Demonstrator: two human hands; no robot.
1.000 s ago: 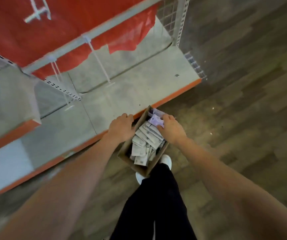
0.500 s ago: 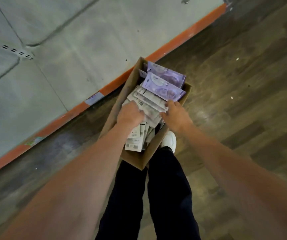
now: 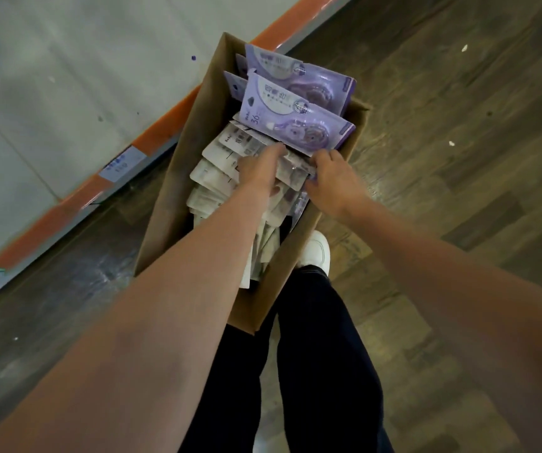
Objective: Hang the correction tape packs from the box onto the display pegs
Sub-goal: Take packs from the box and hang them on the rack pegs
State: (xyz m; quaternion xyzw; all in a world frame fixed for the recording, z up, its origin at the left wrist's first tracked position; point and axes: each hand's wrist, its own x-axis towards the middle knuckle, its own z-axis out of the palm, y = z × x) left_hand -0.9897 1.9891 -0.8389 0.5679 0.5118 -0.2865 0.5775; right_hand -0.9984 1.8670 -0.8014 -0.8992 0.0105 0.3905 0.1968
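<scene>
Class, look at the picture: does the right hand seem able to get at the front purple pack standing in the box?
Probably yes. The right hand is already inside the box, just below the front purple pack, whose lower edge stands uncovered. Nothing lies between them; the left hand works beside it on the white packs.

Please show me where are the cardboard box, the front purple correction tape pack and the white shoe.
cardboard box (image 3: pixel 194 132): head view, on its left outer wall.
front purple correction tape pack (image 3: pixel 295 117): head view, on its printed face.
white shoe (image 3: pixel 317 251): head view, on its toe.
</scene>
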